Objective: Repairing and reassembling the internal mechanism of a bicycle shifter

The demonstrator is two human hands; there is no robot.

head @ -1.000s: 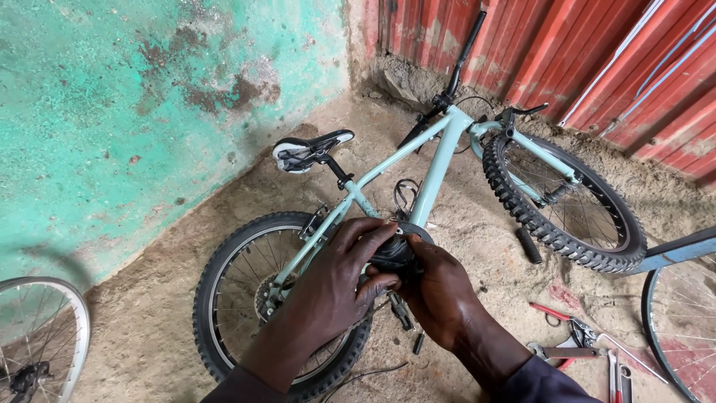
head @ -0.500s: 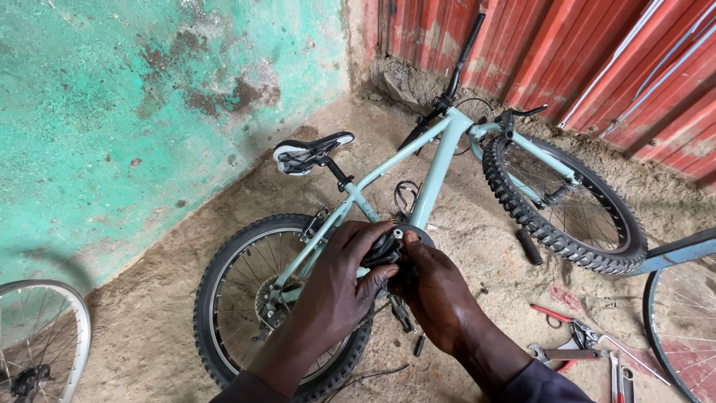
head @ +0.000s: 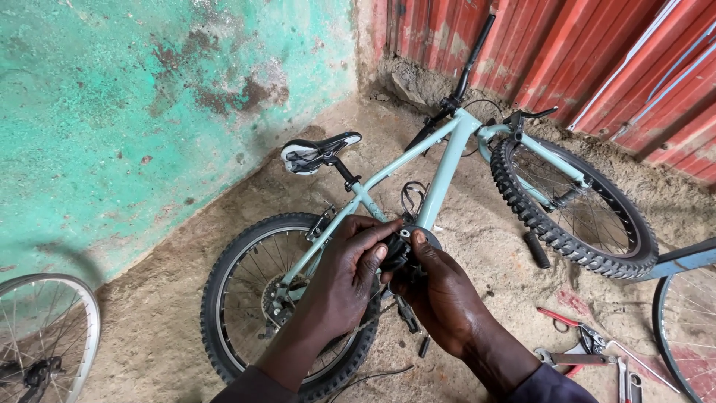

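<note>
Setting: dirt floor [head: 171,313] by a green wall [head: 149,112].
Hands: left hand [head: 347,280] and right hand [head: 440,295] both closed on a black bicycle part [head: 399,250].
Risk: the part may slip into the sand if either grip loosens.

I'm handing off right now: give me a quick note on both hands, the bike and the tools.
Left hand and right hand: both grip one small black bike part, held above the frame.
Pale green bike lies on the sandy ground, both wheels on, saddle toward the green wall.
Red-handled pliers and wrenches lie on the ground at right.
What is done or left on the part cannot be told.
</note>
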